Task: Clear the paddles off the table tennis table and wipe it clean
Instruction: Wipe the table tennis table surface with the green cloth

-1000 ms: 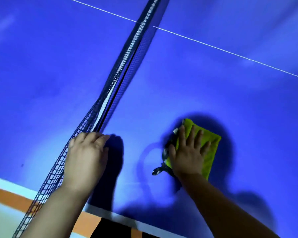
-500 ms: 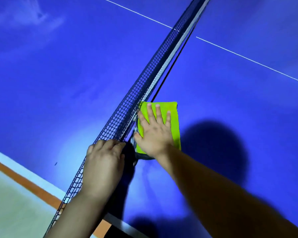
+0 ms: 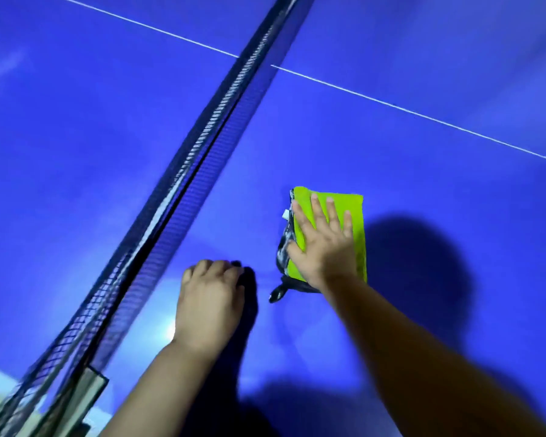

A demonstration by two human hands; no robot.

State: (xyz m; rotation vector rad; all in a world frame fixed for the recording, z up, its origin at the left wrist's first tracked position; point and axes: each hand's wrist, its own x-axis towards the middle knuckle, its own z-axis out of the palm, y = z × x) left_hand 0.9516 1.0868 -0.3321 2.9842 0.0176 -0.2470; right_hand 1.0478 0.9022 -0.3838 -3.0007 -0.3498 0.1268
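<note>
One step is in hand, by my reckoning: the wiping. No paddles show on the part of the table (image 3: 423, 58) in view, so I take the clearing as done here. The next move calls for flat, even pressure while I slide the cloth (image 3: 352, 209) over more of the right half, keeping its trailing dark loop (image 3: 278, 296) away from the net (image 3: 183, 171).

Nearest, at the left, the net's clamp (image 3: 89, 392) sits at the table edge. Just beyond it, my left hand (image 3: 210, 298) is over the surface, right of the net and apart from it. Its fingers are curled under with nothing visible in them; whether the tips bear on the table I cannot tell. Farther and to the right, my right hand (image 3: 322, 244) lies flat, fingers straight and spread, pressing the yellow-green cloth onto the table. The cloth shows past my fingertips. On the left the net runs away to the far side, blurred, and the white line (image 3: 391, 104) crosses beyond the cloth.
</note>
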